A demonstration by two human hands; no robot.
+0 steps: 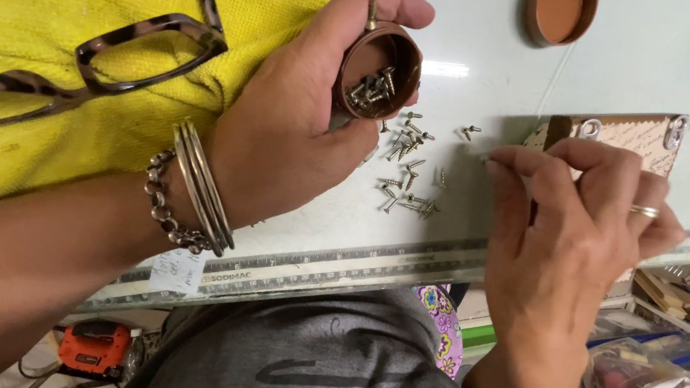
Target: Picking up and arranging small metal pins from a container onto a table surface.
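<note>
My left hand [297, 118] holds a small round brown container [378, 71] tipped toward me, with several small screws inside it. One screw [371, 15] stands pinched between thumb and rim. Several loose screws [407, 171] lie scattered on the white table just below the container. My right hand [574, 222] hovers to the right of the pile, fingertips pinched together on a tiny screw at the table surface. Behind that hand lies a small wooden plaque [633, 133] with metal hangers.
A yellow cloth [49, 35] with tortoiseshell glasses [116, 61] lies at the left. The brown lid [559, 11] sits at the top. A metal ruler [336, 267] runs along the table edge. An orange power tool [94, 346] and cluttered boxes [675, 366] are below.
</note>
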